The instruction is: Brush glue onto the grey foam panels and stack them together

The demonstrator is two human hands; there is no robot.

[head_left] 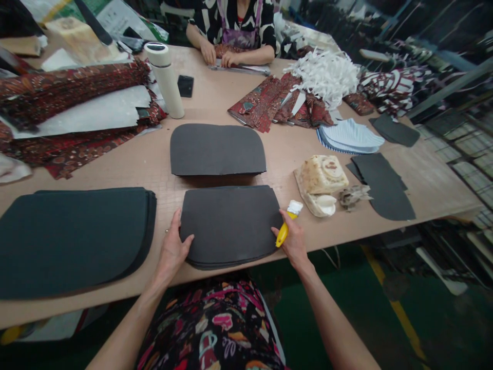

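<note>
A small stack of dark grey rounded panels (230,223) lies at the near table edge in front of me. My left hand (173,249) rests against its left edge, thumb on top and fingers curled at the side. My right hand (293,240) touches the stack's right edge and is closed round a yellow-handled brush (288,222) with a white head. Another dark panel (216,149) lies just beyond the stack. A bigger pile of dark panels (73,236) sits to the left.
A glue-stained block with a white lump (321,184) sits right of the brush. Dark cut pieces (385,187), striped fabric (350,136), patterned red fabric (277,103), a white cylinder (166,77) and white strips (327,72) lie about. Another person's hands (219,55) work at the far edge.
</note>
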